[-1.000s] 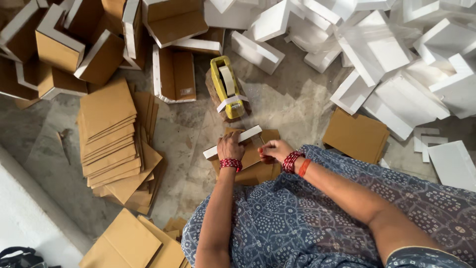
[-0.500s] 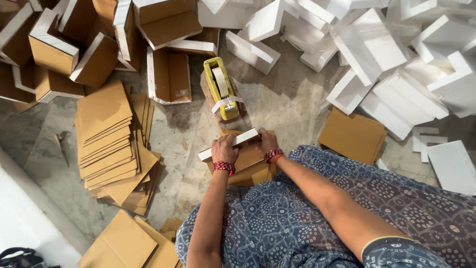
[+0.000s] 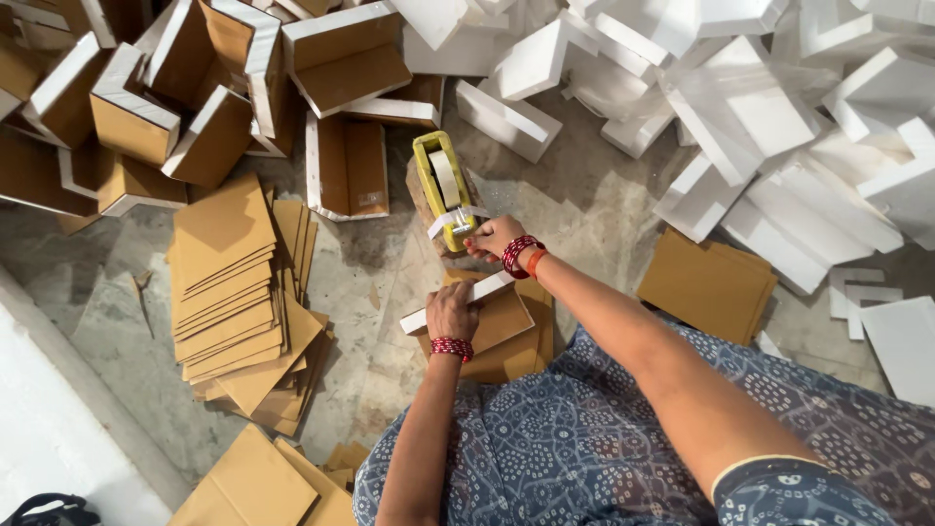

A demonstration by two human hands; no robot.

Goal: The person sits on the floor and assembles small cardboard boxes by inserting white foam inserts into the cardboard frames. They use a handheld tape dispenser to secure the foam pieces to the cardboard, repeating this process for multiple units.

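Box [image 3: 487,317], brown card with a white foam edge, lies on the floor just in front of my lap, and my left hand [image 3: 451,310] presses flat on it, fingers curled over its near end rather than gripping it. Under it sits a small stack of card sheets. My right hand [image 3: 490,237] is stretched past the box to the yellow tape dispenser [image 3: 443,190], fingers pinched together on the loose white tape end at its front; the strip is not cut free and no tape shows on the box, so I judge the taping of this one not begun.

To my left, a tall pile of flat card sheets [image 3: 239,292] waits unused, with more sheets [image 3: 263,482] near my knee and another flat stack [image 3: 706,282] to my right.

Farther off, upper left, a heap of made-up boxes [image 3: 234,78] lies tumbled, card lined with white foam; these look done. Upper right, a big heap of loose foam pieces [image 3: 779,107] is unused. By these piles, a good part seems finished and plenty of material is left.
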